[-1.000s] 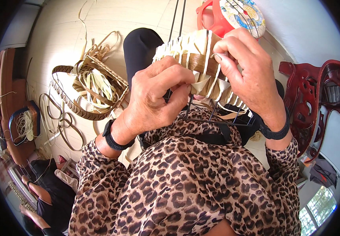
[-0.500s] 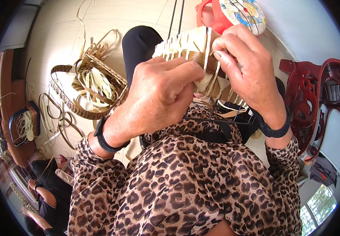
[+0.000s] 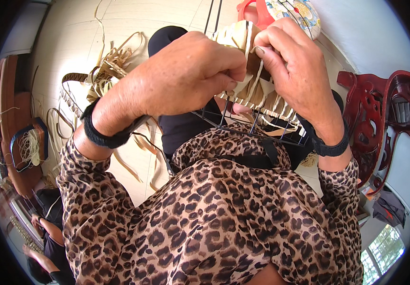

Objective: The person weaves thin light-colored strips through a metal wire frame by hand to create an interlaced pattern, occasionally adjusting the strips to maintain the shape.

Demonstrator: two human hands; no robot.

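One leopard-print blouse [image 3: 191, 213] fills the near field of my remote view, with a leg in black trousers [image 3: 179, 128] beyond it. The left hand [image 3: 238, 78] is raised over the work, back toward my camera, black wristband [image 3: 105, 128] at the wrist. Its thumb and forefinger are drawn together on a fold of pale strip [image 3: 244, 90]; the remaining fingers are curled, contents not visible. The right hand [image 3: 258, 49] pinches a thin white cord [image 3: 254, 48] between thumb and forefinger.

Between the two lies the wrapped band [image 3: 236, 35], pale and brown strip crossed by white cord, fixed along a black wire frame [image 3: 252, 135] above the lap.

Change noted: within the past second the left hand has swung up and across, so it now hides much of the band's left end, and its forearm covers part of the strip basket [image 3: 67, 97]. The right hand has kept its pinch close to the same spot. I judge the right is anchoring while the left manages the strip.

Farther out I record a red plastic stool [image 3: 262, 14], a carved wooden chair [image 3: 366, 109] and, lower left, a co-worker's arm [image 3: 53, 230].
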